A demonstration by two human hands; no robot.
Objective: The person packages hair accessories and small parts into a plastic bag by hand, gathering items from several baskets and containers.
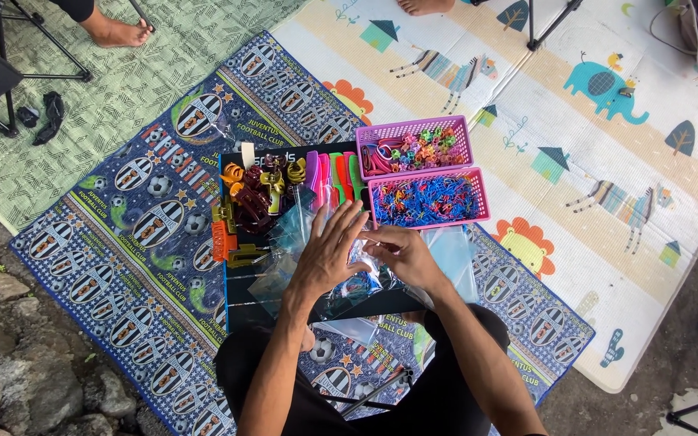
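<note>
— Grip, item one: left hand [329, 250], fingers spread wide and flat, palm down on a clear plastic bag [349, 278] at the middle of the black board [240, 299].

— And item two?

— Right hand [401, 254], fingers curled in, pinching the top edge of that same bag just at 3 o'clock of the left hand. Small coloured pieces show through the plastic; their kind cannot be told.

— Location of the bag?

— On the board's near half, straight ahead of the person's lap, with more clear bags [454, 250] lying loose at 3 o'clock of it.

— Stock around it?

— At 12 o'clock, a row of combs [334, 173] in pink, green and orange. At 10 o'clock, a cluster of hair claw clips [256, 198], brown, yellow and orange. At 1 o'clock, two pink baskets touching: the far basket [414, 149] holds mixed bright clips and bands, the near basket [428, 199] holds thin blue and red elastic bands.

— Ground?

— Dark blue football-print mat [123, 242] under the board; a pale animal-print play mat [591, 137] at 2 o'clock; a green woven mat [123, 89] at 11 o'clock.
</note>
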